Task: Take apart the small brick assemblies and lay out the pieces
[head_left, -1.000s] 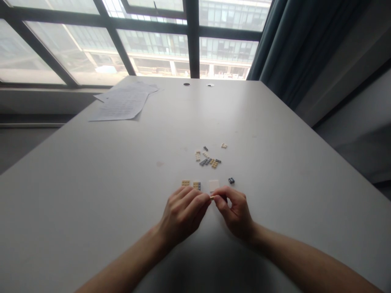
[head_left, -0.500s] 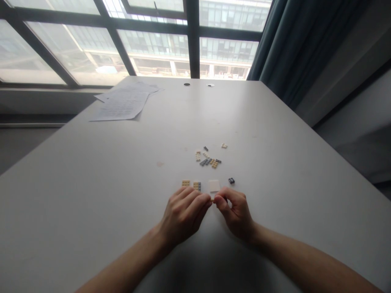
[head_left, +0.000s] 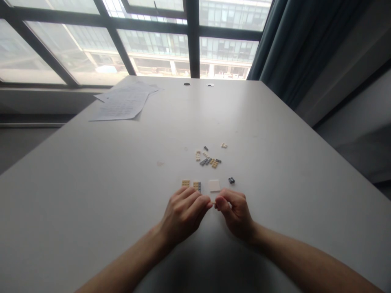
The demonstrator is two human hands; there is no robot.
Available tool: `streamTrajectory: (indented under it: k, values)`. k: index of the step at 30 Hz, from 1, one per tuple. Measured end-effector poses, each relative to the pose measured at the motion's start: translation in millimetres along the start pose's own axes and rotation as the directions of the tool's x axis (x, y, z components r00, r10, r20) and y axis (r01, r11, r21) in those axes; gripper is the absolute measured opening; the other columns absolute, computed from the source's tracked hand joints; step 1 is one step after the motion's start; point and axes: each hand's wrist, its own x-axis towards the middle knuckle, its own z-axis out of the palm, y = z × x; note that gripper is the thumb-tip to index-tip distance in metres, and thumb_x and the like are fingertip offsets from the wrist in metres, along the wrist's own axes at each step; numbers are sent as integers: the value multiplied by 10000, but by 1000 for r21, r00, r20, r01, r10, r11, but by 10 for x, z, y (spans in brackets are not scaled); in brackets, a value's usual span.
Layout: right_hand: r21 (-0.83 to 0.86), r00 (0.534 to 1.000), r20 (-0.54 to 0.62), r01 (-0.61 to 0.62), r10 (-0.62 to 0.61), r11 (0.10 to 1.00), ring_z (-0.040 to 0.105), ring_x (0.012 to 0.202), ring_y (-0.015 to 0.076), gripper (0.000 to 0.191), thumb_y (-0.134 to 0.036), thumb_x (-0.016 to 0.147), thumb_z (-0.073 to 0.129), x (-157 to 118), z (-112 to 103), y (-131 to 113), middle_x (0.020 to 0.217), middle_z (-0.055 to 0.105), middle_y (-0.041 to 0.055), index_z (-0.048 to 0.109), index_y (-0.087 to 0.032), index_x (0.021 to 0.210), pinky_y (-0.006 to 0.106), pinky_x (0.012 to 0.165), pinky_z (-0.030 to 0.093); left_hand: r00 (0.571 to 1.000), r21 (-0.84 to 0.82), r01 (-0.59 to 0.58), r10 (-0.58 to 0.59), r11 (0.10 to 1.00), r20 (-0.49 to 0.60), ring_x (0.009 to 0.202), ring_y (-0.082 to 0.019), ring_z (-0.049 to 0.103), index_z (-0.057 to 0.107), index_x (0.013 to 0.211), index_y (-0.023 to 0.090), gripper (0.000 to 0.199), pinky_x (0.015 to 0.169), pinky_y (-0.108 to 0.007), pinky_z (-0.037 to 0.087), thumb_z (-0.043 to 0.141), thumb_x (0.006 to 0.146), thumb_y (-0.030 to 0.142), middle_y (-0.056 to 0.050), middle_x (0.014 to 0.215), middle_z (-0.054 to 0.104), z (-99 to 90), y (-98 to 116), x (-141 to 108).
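My left hand (head_left: 183, 211) and my right hand (head_left: 233, 213) meet over the near part of the table, fingers closed. Between their fingertips shows a sliver of a small tan toy brick piece (head_left: 214, 203); most of it is hidden, so its shape cannot be made out. Just beyond my left knuckles lie a tan studded plate (head_left: 185, 183) and a tan-and-grey studded plate (head_left: 197, 186), each partly covered. A smooth whitish square tile (head_left: 214, 186) sits past the fingertips. To its right rests a small dark studded brick (head_left: 231, 180).
Farther out is a loose cluster of grey bricks (head_left: 205, 162), tan bricks (head_left: 214, 163) and cream bricks (head_left: 198, 156). A lone cream piece (head_left: 224, 145) lies to the right of them. Printed papers (head_left: 122, 103) cover the far left corner of the white table (head_left: 91, 183).
My fingertips have drawn very slightly apart and lower, with the tan piece still between them. The bricks on the table have not moved.
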Motion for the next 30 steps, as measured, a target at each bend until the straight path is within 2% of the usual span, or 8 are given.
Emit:
streamTrajectory:
  k: [14,20,30]
  values:
    - [-14,999,10,-43,43,999,471,539,122,386,-357,930,476,7,-9,4,557,510,-12,537,-176,595,249,545,358,1000,-1,25,-25,1000,-4,595,-135,451,568,816,176,91,614,-285,356,543,900,150,-1,637,581,17,9,-2]
    - [-5,991,55,-121,121,993,470,542,119,383,-364,931,469,34,-12,4,568,526,-14,563,-169,614,248,547,365,996,1,55,-55,998,65,609,-138,461,570,817,176,118,621,-285,356,512,919,162,-3,641,568,67,-3,-51]
    - [15,996,37,-79,78,997,533,607,135,220,-314,903,542,34,-6,-1,654,596,0,621,-169,758,251,604,417,997,22,35,-33,999,-67,590,-126,490,592,874,182,34,603,-269,387,577,881,152,0,661,592,42,4,-13]
